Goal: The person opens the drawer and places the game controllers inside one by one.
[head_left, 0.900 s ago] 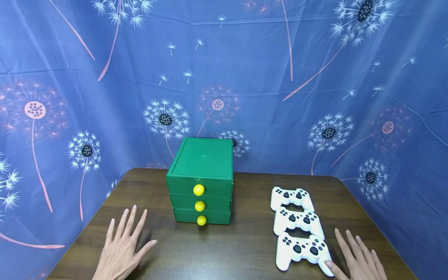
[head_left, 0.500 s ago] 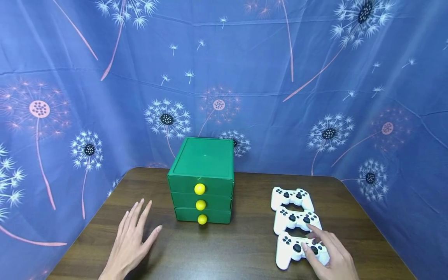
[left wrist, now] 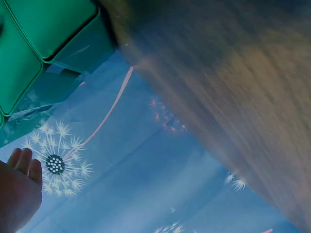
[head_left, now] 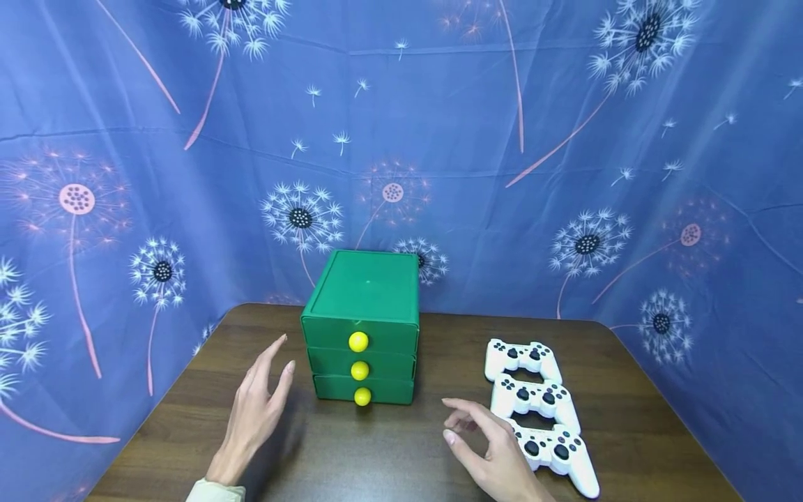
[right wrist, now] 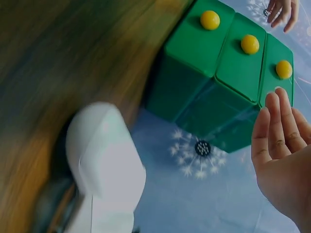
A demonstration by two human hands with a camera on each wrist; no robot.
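A green drawer box (head_left: 364, 286) with three closed drawers stands toward the back of the wooden table. Each drawer has a round yellow knob, such as the top knob (head_left: 358, 341). My left hand (head_left: 254, 408) hovers just left of the box, fingers extended and touching nothing. In front of the box on the right, my right hand (head_left: 495, 457) is held above the table with relaxed fingers and nothing in them. It hides the left grip of the nearest white game controller (head_left: 555, 450). Behind that lie a middle controller (head_left: 534, 396) and a far controller (head_left: 522, 355), in a column.
The brown wooden table (head_left: 389, 453) has its back edge against a blue curtain (head_left: 464, 139) printed with dandelions. The controllers occupy the table's right side.
My right hand has swept left from beside the controllers, passing over the nearest one. My left hand has moved forward and right, closer to the drawer box. Box and controllers stay put.
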